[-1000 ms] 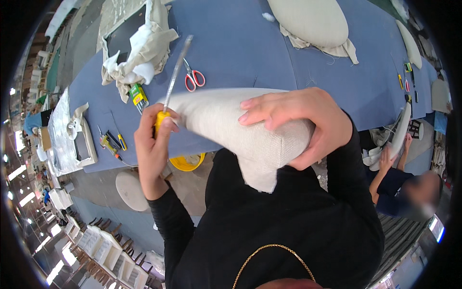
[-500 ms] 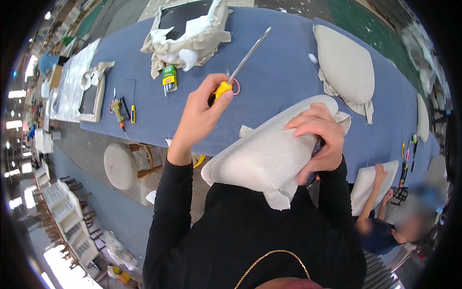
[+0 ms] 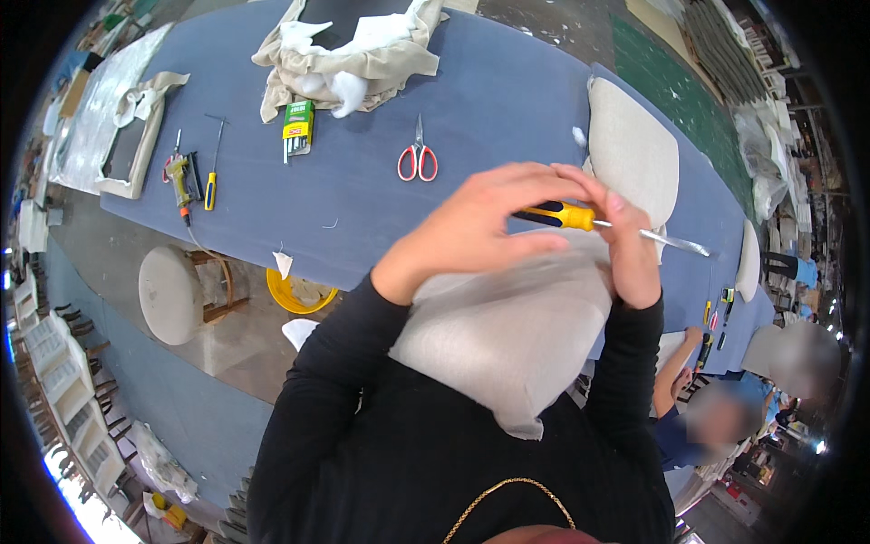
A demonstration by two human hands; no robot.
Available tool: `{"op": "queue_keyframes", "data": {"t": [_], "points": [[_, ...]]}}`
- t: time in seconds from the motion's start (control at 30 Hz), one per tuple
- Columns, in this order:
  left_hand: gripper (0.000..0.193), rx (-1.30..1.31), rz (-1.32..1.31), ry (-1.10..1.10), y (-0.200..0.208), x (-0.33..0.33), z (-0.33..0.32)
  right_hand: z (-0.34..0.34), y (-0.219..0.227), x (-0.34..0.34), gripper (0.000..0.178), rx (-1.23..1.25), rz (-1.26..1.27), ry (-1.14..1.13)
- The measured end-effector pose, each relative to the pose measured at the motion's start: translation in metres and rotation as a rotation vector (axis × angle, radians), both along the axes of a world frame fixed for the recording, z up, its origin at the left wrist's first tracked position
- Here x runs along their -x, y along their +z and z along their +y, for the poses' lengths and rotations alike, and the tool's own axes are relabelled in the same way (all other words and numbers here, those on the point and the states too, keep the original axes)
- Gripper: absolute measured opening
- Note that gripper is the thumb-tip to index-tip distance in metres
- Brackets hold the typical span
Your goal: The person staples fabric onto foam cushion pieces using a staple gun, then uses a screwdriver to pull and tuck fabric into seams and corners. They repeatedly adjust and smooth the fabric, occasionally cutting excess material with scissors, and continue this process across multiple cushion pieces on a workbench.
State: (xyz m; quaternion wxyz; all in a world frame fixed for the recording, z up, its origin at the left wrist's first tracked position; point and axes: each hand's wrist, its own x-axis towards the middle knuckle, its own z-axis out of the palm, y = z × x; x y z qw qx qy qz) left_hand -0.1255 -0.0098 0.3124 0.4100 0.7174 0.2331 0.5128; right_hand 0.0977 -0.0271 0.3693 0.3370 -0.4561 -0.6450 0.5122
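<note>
A yellow-and-black screwdriver (image 3: 564,216) lies crosswise over the cushion, its metal shaft reaching right past my right hand. Its handle sits in my left hand (image 3: 489,218), between the thumb and the long fingers arched above it. My right hand (image 3: 633,249) rises at the cushion's right edge, fingers stretched up and left so that they meet or overlap the left fingertips. The shaft passes behind these fingers. Below both hands, a beige fabric-covered seat cushion (image 3: 507,335) leans tilted against my torso; the hands hide its upper part.
On the blue table (image 3: 362,186) are red-handled scissors (image 3: 418,154), a green-and-yellow box (image 3: 297,127), a staple gun (image 3: 184,181) and another screwdriver (image 3: 211,189). A partly covered cushion (image 3: 399,56) lies far off, another (image 3: 634,145) at right. A co-worker's arm (image 3: 675,372) shows lower right.
My left hand has brought the screwdriver down and right, over the cushion, turning its shaft rightward. My right hand has shifted from gripping the cushion to beside the left. The view has shifted.
</note>
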Motion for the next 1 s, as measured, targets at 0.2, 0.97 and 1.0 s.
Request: {"op": "queue_keyframes", "data": {"t": [0.2, 0.97, 1.0], "points": [[0.023, 0.489, 0.116, 0.747, -0.18, 0.11, 0.104, -0.009, -0.007, -0.007, 0.054, 0.141, -0.356, 0.071], [0.025, 0.535, 0.137, 1.091, -0.247, 0.183, 0.209, 0.316, -0.206, 0.247, 0.036, -0.072, -0.594, 0.351], [0.027, 0.536, 0.134, 1.062, -0.244, 0.182, 0.208, 0.317, -0.207, 0.251, 0.044, -0.048, -0.591, 0.373]]}}
